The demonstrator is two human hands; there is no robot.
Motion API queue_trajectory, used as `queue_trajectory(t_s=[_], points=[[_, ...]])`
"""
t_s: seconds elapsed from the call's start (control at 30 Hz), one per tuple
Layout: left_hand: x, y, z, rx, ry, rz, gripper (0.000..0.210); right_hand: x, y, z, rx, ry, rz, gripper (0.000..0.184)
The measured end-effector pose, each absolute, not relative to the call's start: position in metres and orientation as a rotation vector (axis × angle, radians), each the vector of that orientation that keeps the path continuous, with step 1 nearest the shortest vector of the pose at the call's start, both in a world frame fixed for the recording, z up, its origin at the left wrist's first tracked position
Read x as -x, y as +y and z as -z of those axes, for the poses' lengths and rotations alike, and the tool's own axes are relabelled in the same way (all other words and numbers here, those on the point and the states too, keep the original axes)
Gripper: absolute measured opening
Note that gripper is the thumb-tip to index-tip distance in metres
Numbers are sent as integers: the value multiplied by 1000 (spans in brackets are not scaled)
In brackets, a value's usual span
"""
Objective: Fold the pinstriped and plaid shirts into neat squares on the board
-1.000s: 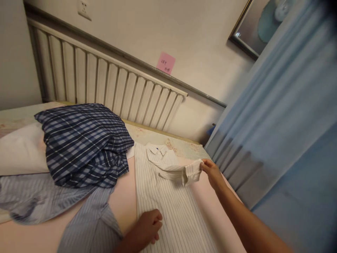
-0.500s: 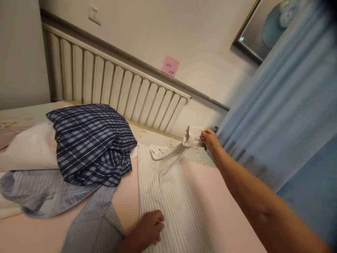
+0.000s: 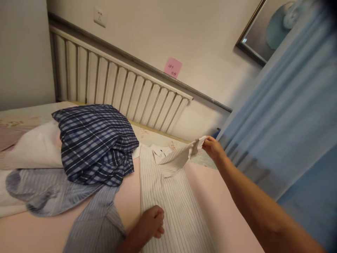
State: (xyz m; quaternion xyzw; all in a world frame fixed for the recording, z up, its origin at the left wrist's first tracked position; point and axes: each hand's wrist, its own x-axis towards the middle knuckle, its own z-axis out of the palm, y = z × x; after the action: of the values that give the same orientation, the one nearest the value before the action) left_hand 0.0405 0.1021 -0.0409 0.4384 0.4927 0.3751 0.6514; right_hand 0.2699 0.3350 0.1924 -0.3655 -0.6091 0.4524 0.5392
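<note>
Holding sleeve [image 3: 176,161] straighter, right hand [image 3: 213,148] lower

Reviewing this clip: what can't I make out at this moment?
In the head view, now:
- White shirt: lower end cut off by the bottom edge.
- Left hand: its back hides the palm, so anything held there cannot be told.
- Blue garment: partly under the plaid cloth and cut off below.
- Framed picture: cut off by the top edge, partly behind the curtain.
- Pink note: writing too small to read surely.
</note>
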Motion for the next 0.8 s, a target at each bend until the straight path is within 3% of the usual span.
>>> queue_trajectory(t_s=[0.23,0.33,0.43,0.6,0.8], points=[[-37,105,39,-587,1026,-956,70,-260,217,-156,788,-1938,-1419,24],[-37,101,39,-586,930,-969,80,-249,177,-137,821,-2234,-1650,24],[-39,99,41,-614,875,-941,80,-237,172,-119,982,-2354,-1634,21],[-43,104,48,-667,1022,-909,69,-207,217,-86,1276,-2216,-1233,6],[-46,107,52,-699,1066,-893,57,-146,267,-46,1557,-2179,-846,9]])
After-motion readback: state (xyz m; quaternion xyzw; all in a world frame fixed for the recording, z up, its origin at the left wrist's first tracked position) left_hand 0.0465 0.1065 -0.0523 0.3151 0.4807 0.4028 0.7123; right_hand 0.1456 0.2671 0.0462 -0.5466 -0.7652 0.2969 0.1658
